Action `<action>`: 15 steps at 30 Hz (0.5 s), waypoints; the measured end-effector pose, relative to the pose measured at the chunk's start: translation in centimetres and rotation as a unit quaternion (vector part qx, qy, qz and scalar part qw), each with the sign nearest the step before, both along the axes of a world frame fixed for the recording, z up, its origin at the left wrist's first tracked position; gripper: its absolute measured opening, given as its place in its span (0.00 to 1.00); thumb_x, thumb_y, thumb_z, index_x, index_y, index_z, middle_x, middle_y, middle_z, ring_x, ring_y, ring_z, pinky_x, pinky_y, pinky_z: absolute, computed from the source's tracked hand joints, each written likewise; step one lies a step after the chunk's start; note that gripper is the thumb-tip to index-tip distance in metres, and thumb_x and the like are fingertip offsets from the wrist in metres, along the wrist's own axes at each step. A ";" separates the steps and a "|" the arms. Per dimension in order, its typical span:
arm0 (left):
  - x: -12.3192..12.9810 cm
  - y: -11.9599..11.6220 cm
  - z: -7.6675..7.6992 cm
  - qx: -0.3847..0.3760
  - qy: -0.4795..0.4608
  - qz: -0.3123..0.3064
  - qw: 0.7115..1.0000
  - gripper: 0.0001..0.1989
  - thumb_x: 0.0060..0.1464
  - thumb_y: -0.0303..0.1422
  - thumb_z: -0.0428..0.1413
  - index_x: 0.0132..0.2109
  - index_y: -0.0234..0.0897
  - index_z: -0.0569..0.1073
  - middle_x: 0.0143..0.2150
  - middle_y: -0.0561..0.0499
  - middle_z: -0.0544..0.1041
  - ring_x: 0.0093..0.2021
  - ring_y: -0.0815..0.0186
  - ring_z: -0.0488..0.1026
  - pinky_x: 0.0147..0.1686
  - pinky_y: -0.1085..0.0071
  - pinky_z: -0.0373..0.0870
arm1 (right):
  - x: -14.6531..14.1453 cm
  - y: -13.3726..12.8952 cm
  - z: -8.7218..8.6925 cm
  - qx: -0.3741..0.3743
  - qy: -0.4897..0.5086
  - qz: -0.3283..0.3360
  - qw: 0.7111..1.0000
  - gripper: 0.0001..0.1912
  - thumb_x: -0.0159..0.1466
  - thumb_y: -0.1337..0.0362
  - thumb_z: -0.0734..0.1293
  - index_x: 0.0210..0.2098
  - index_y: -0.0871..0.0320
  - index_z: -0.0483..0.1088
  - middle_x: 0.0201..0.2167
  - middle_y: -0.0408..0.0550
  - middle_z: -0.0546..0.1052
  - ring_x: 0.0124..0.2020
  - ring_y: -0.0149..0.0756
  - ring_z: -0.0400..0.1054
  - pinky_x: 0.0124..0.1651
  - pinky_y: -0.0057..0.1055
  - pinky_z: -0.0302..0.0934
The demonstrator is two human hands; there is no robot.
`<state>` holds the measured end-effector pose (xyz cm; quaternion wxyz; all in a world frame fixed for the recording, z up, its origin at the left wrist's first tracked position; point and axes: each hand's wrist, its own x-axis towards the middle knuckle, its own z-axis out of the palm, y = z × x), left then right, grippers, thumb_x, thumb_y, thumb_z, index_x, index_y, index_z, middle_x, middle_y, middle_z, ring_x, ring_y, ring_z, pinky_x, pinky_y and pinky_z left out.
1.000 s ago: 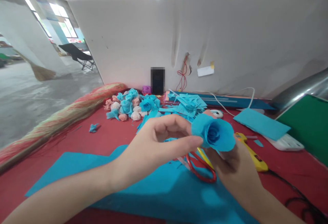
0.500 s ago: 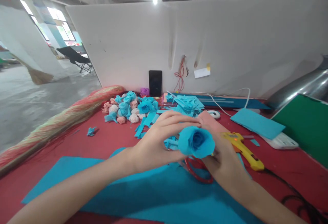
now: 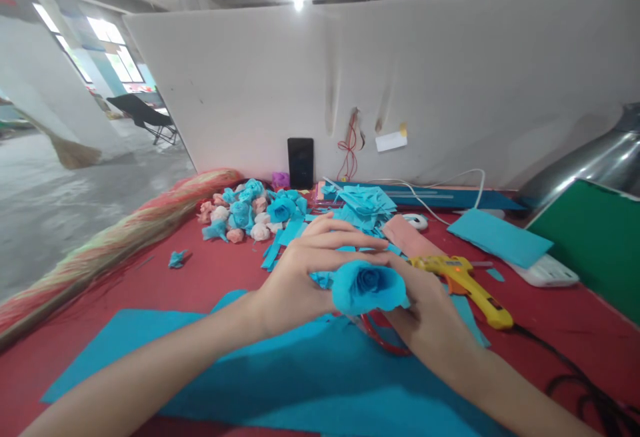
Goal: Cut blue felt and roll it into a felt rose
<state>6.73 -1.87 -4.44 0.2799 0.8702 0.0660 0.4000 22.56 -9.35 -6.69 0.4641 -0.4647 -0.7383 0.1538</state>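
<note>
A blue paper flower (image 3: 369,288) with a spiral centre faces me between my two hands. My left hand (image 3: 305,277) is closed on its left side, fingers stretched over the top and thumb hidden behind the petals. On the flower's right, my right hand (image 3: 417,297) is closed round its lower part; most of its fingertips are hidden. Red-handled scissors (image 3: 385,337) lie below the flower, partly covered. Under my forearms a large blue paper sheet (image 3: 280,377) covers the front of the red table (image 3: 200,283).
Blue, pink and white paper flowers (image 3: 243,213) are heaped at the back left. Blue strips (image 3: 367,203) lie behind my hands. A yellow glue gun (image 3: 467,283) with a black cord, a white power strip (image 3: 547,271) and a green board (image 3: 595,243) are on the right.
The flower has shifted slightly left and down and its opening now looks wider and flatter. My right hand has moved left with it, showing more of the glue gun.
</note>
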 end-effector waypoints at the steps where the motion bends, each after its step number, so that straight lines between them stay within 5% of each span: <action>1: 0.0 0.0 -0.1 -0.003 -0.001 -0.003 1.000 0.13 0.47 0.35 0.60 0.43 0.42 0.76 0.47 0.47 0.77 0.46 0.58 0.71 0.50 0.59 0.61 | 0.0 0.0 0.0 -0.005 0.001 0.000 1.000 0.03 0.62 0.67 0.60 0.34 0.57 0.65 0.29 0.42 0.75 0.27 0.30 0.68 0.26 0.23 0.62; 15: 0.8 0.6 -0.9 -0.042 -0.019 0.004 0.999 0.12 0.45 0.34 0.62 0.40 0.40 0.77 0.46 0.44 0.78 0.45 0.58 0.72 0.51 0.59 0.60 | 0.1 0.6 -0.1 -0.020 0.012 -0.025 0.999 0.11 0.56 0.74 0.60 0.35 0.57 0.69 0.32 0.43 0.76 0.32 0.31 0.70 0.35 0.25 0.65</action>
